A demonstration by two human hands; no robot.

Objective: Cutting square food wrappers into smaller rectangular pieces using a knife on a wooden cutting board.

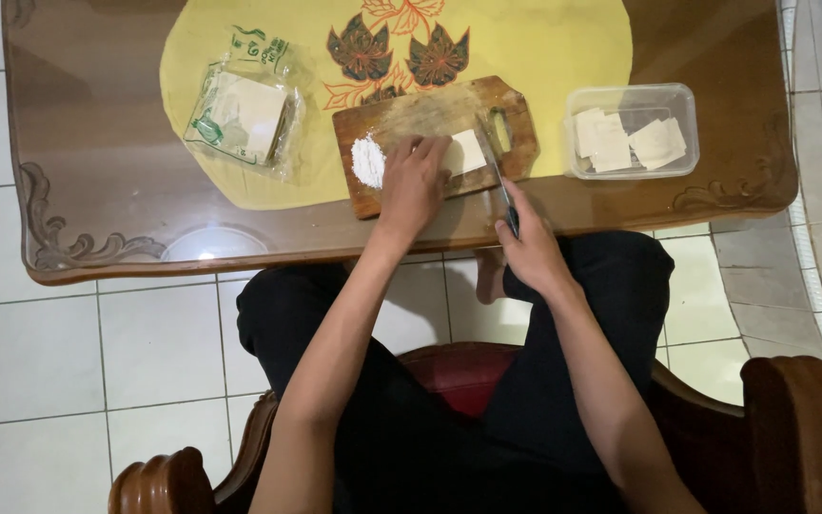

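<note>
A wooden cutting board [511,114] lies on the yellow cloth [544,48]. On it sit a small pile of white flour [367,160] and a pale square dough sheet [468,151]. My left hand [413,181] rests flat on the board, fingers touching the sheet's left edge. My right hand [531,249] grips the dark handle of a knife [493,157], whose blade lies across the board just right of the sheet.
A clear plastic tub [632,95] with cut dough squares stands at the right. A plastic bag of square sheets [244,116] lies at the left. The glass-topped wooden table [97,171] has carved edges. Chair arms [796,419] flank me; white tiled floor below.
</note>
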